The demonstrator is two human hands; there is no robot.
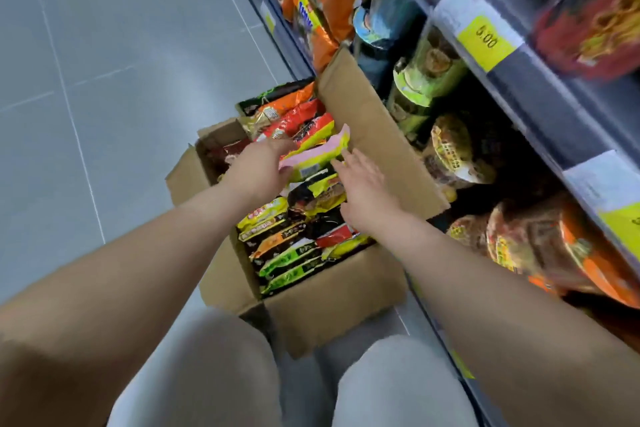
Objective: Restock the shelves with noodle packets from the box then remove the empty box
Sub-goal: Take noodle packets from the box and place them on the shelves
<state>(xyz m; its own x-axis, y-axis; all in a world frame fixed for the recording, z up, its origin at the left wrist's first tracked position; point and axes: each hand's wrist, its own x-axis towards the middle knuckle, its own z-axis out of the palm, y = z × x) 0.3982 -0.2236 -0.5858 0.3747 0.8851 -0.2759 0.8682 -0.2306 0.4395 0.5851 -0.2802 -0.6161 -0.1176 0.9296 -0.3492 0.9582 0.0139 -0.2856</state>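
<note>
Grey metal shelving (547, 97) runs from 12 to 4 o'clock. An open brown cardboard box (332, 295) sits at centre, tight against it, likely for short reach, and is full of mixed noodle packets (287, 253). The left hand (258, 166) grasps a pink-and-yellow packet (318, 152) near the box's 12 o'clock end. The right hand (363, 184), fingers straight, steadies the packet's 3 o'clock edge.

I look down into an open cardboard box (332, 291) on the grey floor (104, 80) in front of my knees, packed with noodle packets (291, 253) standing on edge. My left hand (258, 168) grips a pink-and-yellow packet (322, 154) lifted above the rest. My right hand (363, 187) is spread flat beside it, fingertips at the packet's edge. The box's raised flap (374, 135) leans toward the shelves (540, 80), where cup noodles (426, 80) sit under a yellow price label (486, 38)
</note>
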